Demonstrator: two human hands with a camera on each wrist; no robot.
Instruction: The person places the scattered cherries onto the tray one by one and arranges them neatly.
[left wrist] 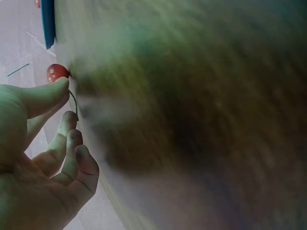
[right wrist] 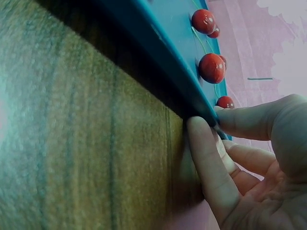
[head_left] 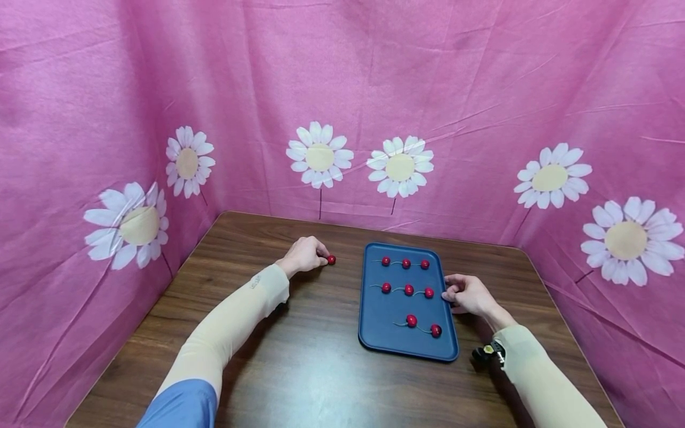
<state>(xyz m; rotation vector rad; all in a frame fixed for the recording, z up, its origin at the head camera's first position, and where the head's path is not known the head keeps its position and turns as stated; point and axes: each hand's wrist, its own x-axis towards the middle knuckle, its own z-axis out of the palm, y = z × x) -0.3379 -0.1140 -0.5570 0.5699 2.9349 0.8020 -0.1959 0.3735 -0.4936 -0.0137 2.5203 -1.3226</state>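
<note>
At the far middle of the table, my left hand (head_left: pixel 304 254) pinches a single red cherry (head_left: pixel 332 260) between thumb and fingers. Its thin green stem (left wrist: pixel 75 103) trails toward the curled fingers in the left wrist view. To the right lies a blue tray (head_left: pixel 382 330). It bears several red cherries (head_left: pixel 409 290): three in the far row, three in the middle row and two in the near row at the right. My right hand (head_left: pixel 471 295) holds the tray's right rim, thumb on the rim and fingers against its side from below.
The wooden table (head_left: pixel 316 333) meets a pink cloth (head_left: pixel 460 71) with printed daisies along its back and sides. A dark watch-like strap (head_left: pixel 488 352) sits at the right wrist, close to the table top.
</note>
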